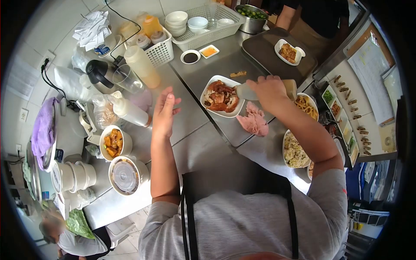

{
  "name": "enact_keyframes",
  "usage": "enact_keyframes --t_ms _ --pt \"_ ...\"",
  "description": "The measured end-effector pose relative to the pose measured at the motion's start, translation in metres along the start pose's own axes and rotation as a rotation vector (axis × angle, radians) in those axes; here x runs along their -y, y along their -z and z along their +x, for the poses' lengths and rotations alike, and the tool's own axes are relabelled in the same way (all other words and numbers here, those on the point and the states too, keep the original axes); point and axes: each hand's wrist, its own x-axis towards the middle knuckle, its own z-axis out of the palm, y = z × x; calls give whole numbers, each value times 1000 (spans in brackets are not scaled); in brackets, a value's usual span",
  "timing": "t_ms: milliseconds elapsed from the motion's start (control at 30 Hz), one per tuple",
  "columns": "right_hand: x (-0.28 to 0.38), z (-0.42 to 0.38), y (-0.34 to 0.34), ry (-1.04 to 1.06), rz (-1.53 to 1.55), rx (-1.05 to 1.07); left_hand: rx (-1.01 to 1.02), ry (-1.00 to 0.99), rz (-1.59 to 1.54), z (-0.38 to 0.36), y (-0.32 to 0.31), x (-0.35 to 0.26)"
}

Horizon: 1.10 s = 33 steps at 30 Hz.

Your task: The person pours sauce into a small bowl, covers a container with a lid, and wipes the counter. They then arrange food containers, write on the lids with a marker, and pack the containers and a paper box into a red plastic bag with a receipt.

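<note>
My right hand (269, 92) is wrapped round a squeeze bottle (247, 92) tipped on its side, its translucent end at the rim of a white square bowl (208, 108). In that bowl lies browned roast meat (222, 97) in glossy pieces. My left hand (164, 107) is raised over the counter to the left of the bowl, fingers apart and holding nothing. A crumpled pink cloth (253, 120) lies just below the bowl. Farther back stand a small dish of dark sauce (190, 57) and one of orange sauce (209, 51).
Sauce bottles (139, 67) and lidded paper tubs (126, 175) crowd the left side. At right are containers of fried rice (297, 149) and noodles (306, 106). A dark tray (260, 45) bears a dish of food (287, 53). A person (320, 19) stands across the counter.
</note>
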Motion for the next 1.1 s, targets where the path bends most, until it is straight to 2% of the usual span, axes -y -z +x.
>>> enact_keyframes --t_ms 233,333,433,533,633,733,800,900,1000,1033,1067,1100 --pt "9 -9 14 98 -24 -55 -8 23 0 1 17 3" --pt "2 -17 15 51 -32 60 -16 48 8 5 19 9" --pt "-7 -14 0 -42 7 -23 50 67 43 6 9 10" --pt "-8 -25 -21 -79 161 -142 147 88 93 7 -7 16" --pt "1 -42 -25 -235 526 -26 247 111 100 4 -27 19" --pt "27 -50 -58 -204 983 -296 389 120 -24 -3 -61 24" --pt "48 -49 -47 -148 1113 -403 462 47 -125 0 -89 41" --pt "70 -45 -36 -93 1201 -481 393 -198 -143 -4 -111 25" --pt "64 -42 -36 -41 1167 -443 314 -218 -3 8 -89 3" --pt "56 -42 -39 -30 1143 -426 211 -305 -5 16 -78 2" --pt "48 -41 -58 -135 1032 -353 142 -322 -76 24 -63 3" --pt "41 -40 -75 -244 924 -289 38 -340 12 41 -41 11"
